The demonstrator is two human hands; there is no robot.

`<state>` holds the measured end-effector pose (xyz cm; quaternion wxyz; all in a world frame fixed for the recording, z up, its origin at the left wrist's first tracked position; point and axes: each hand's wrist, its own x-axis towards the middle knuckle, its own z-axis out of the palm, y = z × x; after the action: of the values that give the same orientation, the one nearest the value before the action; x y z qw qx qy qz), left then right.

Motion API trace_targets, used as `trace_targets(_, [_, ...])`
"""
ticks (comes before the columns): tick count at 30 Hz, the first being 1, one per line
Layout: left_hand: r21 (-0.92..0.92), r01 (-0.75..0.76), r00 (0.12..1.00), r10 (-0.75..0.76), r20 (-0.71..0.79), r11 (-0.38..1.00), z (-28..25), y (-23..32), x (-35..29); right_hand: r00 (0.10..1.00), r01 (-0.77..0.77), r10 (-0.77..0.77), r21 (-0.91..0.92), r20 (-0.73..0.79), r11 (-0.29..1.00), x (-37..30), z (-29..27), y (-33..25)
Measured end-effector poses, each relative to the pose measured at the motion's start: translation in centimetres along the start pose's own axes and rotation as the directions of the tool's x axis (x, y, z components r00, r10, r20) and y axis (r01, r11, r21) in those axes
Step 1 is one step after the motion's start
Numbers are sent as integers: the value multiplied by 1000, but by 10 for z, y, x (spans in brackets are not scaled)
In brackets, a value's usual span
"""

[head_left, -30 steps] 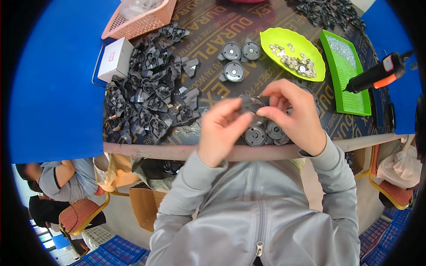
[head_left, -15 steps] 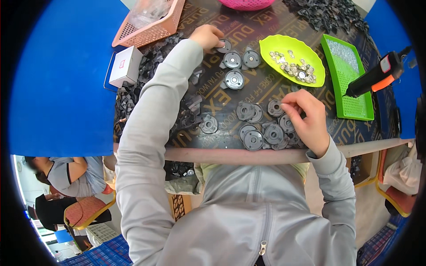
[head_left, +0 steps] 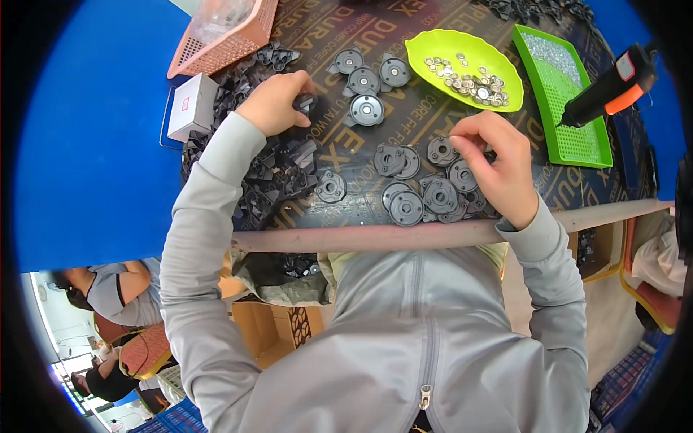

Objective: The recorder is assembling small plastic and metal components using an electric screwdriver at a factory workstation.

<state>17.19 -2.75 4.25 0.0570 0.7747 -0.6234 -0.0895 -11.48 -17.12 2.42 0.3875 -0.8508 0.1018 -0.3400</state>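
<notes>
My left hand (head_left: pixel 277 103) is over the pile of black plastic parts (head_left: pixel 271 173), with its thumb and fingers closed around one black plastic part (head_left: pixel 306 106). Just right of it sit several round grey discs with metal centres (head_left: pixel 363 81), each with a black tab sticking out. My right hand (head_left: pixel 500 162) pinches the rim of a grey disc with a hole (head_left: pixel 442 150). Below and beside that disc lies a loose heap of similar grey discs (head_left: pixel 406 208), partly overlapping. One single grey disc (head_left: pixel 331 187) lies apart, left of the heap.
A yellow-green leaf-shaped dish (head_left: pixel 426 45) holds small silvery round pieces. Right of it are a green tray (head_left: pixel 570 148) with clear bits and a black-and-orange power screwdriver (head_left: pixel 606 92). At the far left stand a pink basket (head_left: pixel 249 40) and a white box (head_left: pixel 193 108).
My left hand has left the upper-left disc of the metal-centred group and moved left to the black parts, closing on one. The right hand stays at its disc. The whole view has shifted slightly.
</notes>
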Motion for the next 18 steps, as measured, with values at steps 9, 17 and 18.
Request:
trace_targets(9, [-928,-39,929,-329,-171,371,-26,20,-16,997,67,-62,-109,55,992,1,0,3])
trace_targets(17, [-637,33,981,-98,168,-770,37,119,-71,998,4,15,-293,64,956,51,-23,30])
trace_targets(18, [-659,78,967,-103,231,-748,44,130,-74,990,82,-37,-352,133,932,63,-19,41])
